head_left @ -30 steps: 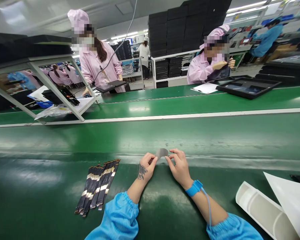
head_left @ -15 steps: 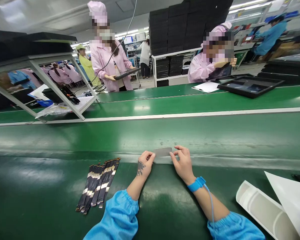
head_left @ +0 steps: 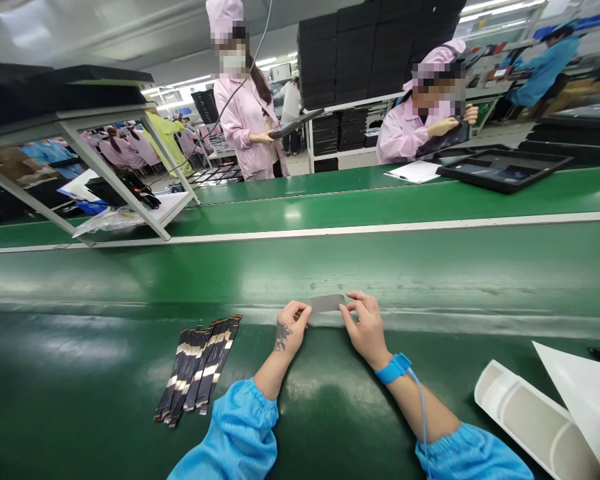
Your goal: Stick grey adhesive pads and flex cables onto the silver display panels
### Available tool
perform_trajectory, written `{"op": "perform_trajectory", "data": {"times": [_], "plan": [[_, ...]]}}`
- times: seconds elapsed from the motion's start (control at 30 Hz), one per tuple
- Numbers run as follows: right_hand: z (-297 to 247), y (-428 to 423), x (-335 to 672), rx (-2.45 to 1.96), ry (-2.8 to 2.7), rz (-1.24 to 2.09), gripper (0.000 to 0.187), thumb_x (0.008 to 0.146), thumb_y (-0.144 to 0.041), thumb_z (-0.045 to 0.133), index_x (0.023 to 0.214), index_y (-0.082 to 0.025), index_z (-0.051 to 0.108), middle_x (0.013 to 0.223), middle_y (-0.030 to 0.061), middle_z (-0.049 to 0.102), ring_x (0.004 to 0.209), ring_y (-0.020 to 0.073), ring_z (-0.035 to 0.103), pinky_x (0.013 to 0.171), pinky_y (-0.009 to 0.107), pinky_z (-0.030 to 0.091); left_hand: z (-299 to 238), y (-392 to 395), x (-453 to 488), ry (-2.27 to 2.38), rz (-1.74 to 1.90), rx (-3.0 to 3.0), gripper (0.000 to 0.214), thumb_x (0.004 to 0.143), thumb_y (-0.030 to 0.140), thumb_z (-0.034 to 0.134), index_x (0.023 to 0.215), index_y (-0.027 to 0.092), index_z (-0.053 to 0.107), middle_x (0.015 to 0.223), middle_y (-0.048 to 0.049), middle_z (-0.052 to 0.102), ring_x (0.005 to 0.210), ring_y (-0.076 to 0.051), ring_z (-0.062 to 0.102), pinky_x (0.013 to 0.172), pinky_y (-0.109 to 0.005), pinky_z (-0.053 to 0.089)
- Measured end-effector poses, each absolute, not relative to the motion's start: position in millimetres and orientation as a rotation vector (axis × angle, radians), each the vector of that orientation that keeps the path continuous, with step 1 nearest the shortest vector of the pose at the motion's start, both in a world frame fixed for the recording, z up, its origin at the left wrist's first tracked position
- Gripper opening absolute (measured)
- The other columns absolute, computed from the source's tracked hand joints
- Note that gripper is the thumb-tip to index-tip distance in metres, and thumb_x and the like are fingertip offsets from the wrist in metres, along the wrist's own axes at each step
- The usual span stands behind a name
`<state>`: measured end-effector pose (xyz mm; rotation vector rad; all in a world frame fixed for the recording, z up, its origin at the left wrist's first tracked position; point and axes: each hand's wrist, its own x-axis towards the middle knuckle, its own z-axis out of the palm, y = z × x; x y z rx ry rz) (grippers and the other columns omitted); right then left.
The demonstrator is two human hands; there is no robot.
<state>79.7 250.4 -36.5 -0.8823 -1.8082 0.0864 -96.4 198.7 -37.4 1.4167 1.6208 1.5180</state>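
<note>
A thin grey rectangular strip is stretched between my two hands, just above the green work surface. My left hand pinches its left end between thumb and fingers. At its right end, the thumb and forefinger of my right hand close on the strip's edge. A blue wrist strap with a cord sits on my right wrist. Left of my left hand lies a fanned pile of dark flat flex cables with shiny bands and gold-coloured ends.
A white plastic tray and a white sheet lie at the lower right. Across the green belt, a white rack stands at the left. Two co-workers in pink handle dark panels; a black frame rests near the right one.
The standing co-worker in pink has moved to the right with the dark panel. My hands and the grey strip have barely moved.
</note>
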Motion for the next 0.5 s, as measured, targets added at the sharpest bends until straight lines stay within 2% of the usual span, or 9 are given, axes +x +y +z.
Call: {"op": "perform_trajectory", "data": {"times": [0.17,0.37,0.5], "plan": [[-34.9,246.8,77.5,-0.872,-1.791,0.083,0.016,0.092,-0.023,0.055,0.076,-0.022,0.052,0.094,0.0080,0.061,0.092,0.0235,0.057,0.078,0.041,0.049,-34.4,195.9,-94.5,1.631,1.533,1.438,0.026,0.083,0.038,0.055,0.066,0.018,0.061,0.061,0.0024,0.052,0.048,-0.009,0.052,0.046,-0.020,0.044],[-32.6,239.6,73.7,-0.804,-1.829,0.075,0.012,0.091,-0.025,0.055,0.079,-0.024,0.055,0.096,0.0063,0.062,0.096,0.0233,0.058,0.089,0.044,0.049,-24.8,188.2,-87.0,1.611,1.524,1.557,0.023,0.082,0.034,0.059,0.065,0.019,0.062,0.062,0.0006,0.056,0.058,-0.012,0.053,0.058,-0.023,0.045],[-34.1,242.1,73.9,-0.843,-1.810,0.077,0.016,0.091,-0.023,0.054,0.076,-0.023,0.052,0.095,0.0082,0.061,0.094,0.0244,0.058,0.083,0.044,0.050,-28.6,191.0,-91.6,1.663,1.538,1.523,0.023,0.083,0.033,0.056,0.066,0.019,0.062,0.063,0.0003,0.056,0.057,-0.012,0.053,0.056,-0.023,0.044]]}}
